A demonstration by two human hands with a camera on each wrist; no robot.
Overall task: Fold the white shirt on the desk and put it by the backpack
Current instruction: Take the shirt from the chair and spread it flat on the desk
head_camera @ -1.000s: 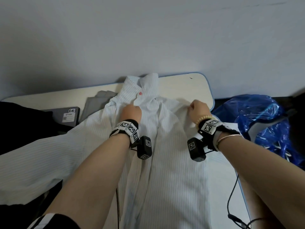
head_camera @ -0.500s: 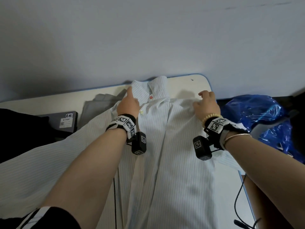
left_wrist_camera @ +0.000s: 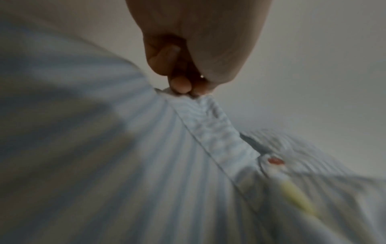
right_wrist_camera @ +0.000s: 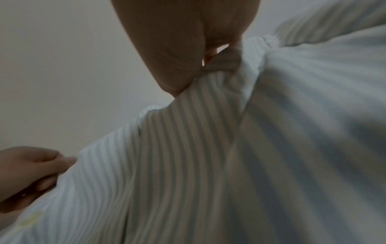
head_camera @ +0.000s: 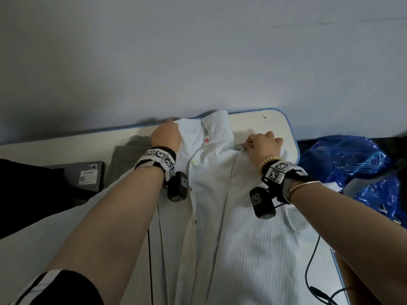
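The white shirt (head_camera: pixel 231 216) with fine blue stripes lies front up along the desk (head_camera: pixel 271 126), collar at the far edge, a red button under the collar. My left hand (head_camera: pixel 166 137) pinches the left shoulder by the collar; the left wrist view shows fingertips (left_wrist_camera: pixel 180 85) clamped on the shirt (left_wrist_camera: pixel 146 165) edge. On the other side of the collar my right hand (head_camera: pixel 263 143) grips the right shoulder. In the right wrist view the striped shirt (right_wrist_camera: pixel 188 148) bunches under the right hand (right_wrist_camera: pixel 217 56). A black mass (head_camera: pixel 26 190) at the left edge could be the backpack.
A grey folded cloth (head_camera: pixel 125 159) and a dark flat box with a label (head_camera: pixel 88 175) lie left of the shirt. A blue plastic bag (head_camera: pixel 352 170) sits off the desk's right edge. A black cable (head_camera: pixel 312 267) runs along the near right. The wall stands just behind the desk.
Both hands have moved toward the far edge of the desk, drawing the shirt's shoulders and collar up with them. The left hand went from the placket to the left shoulder.
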